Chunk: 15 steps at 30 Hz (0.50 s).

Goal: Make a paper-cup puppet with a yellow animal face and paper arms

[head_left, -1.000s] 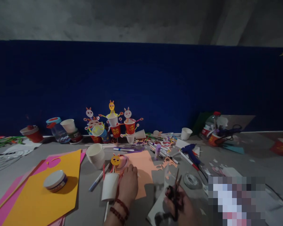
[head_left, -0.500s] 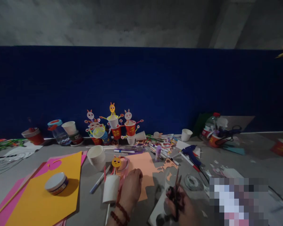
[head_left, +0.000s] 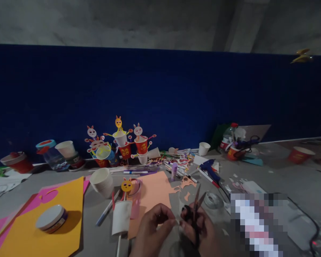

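My right hand (head_left: pixel 203 233) grips a pair of dark scissors (head_left: pixel 194 210) with the blades pointing up and slightly apart. My left hand (head_left: pixel 152 228) is curled in a pinch right beside the scissors; what it pinches is too small and dim to name. Just left of my left hand lies a white paper cup (head_left: pixel 121 222) on a stick, with a yellow animal face (head_left: pixel 126 185) above it. A peach paper sheet (head_left: pixel 155 189) with cut-out edges lies beyond my hands.
An orange sheet (head_left: pixel 42 228) over pink paper (head_left: pixel 46 194) carries a round white-lidded tin (head_left: pixel 51 218) at left. A tipped white cup (head_left: pixel 103 182), markers, a blue glue gun (head_left: pixel 210 168), a tape roll (head_left: pixel 212 200) and finished cup figures (head_left: pixel 123 142) crowd the grey surface before a blue wall.
My left hand left the white cup and peach sheet and came up to the scissors, curling into a pinch. The view shifted right, so the objects slid left.
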Available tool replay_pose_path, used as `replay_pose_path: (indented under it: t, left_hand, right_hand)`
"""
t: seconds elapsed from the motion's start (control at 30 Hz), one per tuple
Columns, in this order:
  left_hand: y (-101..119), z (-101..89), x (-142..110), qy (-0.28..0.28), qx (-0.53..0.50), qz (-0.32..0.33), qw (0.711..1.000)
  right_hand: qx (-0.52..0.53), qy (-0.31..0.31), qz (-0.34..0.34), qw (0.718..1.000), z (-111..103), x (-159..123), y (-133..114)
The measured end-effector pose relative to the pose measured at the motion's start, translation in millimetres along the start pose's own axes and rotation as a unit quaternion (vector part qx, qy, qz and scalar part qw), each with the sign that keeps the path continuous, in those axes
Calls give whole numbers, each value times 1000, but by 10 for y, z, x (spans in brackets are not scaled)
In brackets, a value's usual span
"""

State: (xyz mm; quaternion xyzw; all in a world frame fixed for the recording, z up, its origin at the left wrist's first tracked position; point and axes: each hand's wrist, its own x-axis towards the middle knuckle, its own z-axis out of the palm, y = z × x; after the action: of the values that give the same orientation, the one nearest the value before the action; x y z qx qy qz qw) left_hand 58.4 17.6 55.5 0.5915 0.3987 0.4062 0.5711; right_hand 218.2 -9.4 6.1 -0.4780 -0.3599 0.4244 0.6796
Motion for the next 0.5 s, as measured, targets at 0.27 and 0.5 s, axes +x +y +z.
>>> replay_pose_path:
  t: [0.27,0.5]
  left_hand:
    - [-36,29,46,17,-83,-25,996]
    - [-11,69,39,32,-143,-23,989]
  right_hand:
    - [-33,-29,-1,999,47,-12,-113]
    - [-59,-36,-15,998,117,-70,-302]
